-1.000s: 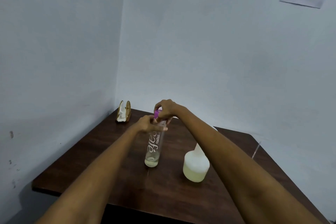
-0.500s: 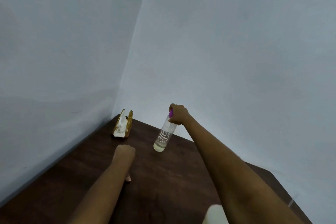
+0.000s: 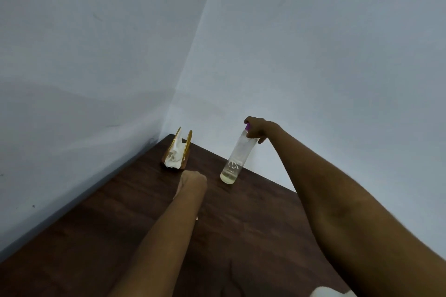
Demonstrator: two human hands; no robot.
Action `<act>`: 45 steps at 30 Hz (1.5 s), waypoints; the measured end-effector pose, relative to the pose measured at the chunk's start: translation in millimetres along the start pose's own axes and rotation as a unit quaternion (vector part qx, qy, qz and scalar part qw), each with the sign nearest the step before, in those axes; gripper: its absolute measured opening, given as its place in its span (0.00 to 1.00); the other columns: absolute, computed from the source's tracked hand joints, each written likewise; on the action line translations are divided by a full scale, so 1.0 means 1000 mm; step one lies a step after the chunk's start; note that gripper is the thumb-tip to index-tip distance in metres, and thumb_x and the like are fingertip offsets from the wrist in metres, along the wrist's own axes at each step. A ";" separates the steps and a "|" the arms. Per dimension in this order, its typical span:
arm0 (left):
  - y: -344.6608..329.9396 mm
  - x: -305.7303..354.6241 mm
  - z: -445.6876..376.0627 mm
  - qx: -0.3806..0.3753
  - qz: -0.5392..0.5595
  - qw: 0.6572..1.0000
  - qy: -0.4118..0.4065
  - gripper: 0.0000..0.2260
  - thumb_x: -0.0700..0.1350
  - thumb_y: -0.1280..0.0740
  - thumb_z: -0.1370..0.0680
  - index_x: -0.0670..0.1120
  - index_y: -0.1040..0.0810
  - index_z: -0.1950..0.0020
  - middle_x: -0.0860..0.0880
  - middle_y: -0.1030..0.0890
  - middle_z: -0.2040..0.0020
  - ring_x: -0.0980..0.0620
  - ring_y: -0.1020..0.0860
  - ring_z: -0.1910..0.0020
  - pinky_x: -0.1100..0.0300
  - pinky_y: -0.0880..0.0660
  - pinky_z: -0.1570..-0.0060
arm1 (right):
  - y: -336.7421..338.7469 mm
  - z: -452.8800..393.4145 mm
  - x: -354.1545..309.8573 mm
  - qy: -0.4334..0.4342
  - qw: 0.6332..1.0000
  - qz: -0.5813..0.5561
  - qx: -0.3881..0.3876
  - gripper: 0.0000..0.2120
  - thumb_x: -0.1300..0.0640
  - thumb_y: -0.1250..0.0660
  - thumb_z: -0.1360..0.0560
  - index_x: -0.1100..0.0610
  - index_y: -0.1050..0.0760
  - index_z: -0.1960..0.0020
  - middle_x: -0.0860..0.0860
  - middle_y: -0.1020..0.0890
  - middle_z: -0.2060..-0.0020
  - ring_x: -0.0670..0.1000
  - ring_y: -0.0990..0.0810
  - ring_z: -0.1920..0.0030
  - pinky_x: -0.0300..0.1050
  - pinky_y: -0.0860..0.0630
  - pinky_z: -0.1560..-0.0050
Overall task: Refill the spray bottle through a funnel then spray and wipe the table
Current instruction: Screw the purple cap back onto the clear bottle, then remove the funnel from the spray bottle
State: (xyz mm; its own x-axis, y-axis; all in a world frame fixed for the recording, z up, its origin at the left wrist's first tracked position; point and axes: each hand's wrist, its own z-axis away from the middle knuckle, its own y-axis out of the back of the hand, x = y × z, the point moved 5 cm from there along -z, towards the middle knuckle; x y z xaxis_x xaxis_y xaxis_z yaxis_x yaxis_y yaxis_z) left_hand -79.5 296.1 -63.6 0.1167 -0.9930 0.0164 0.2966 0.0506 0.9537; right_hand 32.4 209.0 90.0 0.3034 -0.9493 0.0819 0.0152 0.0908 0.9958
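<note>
The clear spray bottle (image 3: 237,159) has a purple spray head (image 3: 247,127) and a little pale liquid at its bottom. It hangs tilted just above the far edge of the dark wooden table (image 3: 253,224). My right hand (image 3: 259,129) grips it round the top. My left hand (image 3: 193,183) is bent down at the wrist over the middle of the table, left of the bottle. Its fingers are mostly hidden under it and I see nothing in it. No funnel is in view.
A gold napkin holder (image 3: 187,149) with white tissue (image 3: 175,154) stands in the table's far corner by the walls. The top of a white jug (image 3: 324,293) shows at the bottom edge. Grey walls close in the left and far sides.
My left hand let go of the bottle's neck and dropped toward the table. My right hand carried the bottle away from me and tilted it. The view swung left and closer.
</note>
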 end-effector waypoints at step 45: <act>-0.047 0.089 0.291 0.244 0.057 0.966 0.063 0.12 0.44 0.40 0.19 0.46 0.26 0.37 0.48 0.23 0.37 0.50 0.23 0.38 0.59 0.27 0.42 | -0.026 0.400 0.118 0.079 0.963 0.130 0.220 0.11 0.63 0.42 0.22 0.63 0.27 0.42 0.59 0.19 0.49 0.59 0.22 0.48 0.47 0.31 0.59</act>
State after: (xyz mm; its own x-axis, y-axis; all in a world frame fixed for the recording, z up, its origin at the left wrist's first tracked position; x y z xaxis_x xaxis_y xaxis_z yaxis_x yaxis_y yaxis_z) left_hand -359.3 174.8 -19.0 0.2452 -0.9618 0.1214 -0.2028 0.0716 0.9766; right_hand -312.9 -26.0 90.7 0.3850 -0.8504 0.3586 -0.4759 0.1499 0.8666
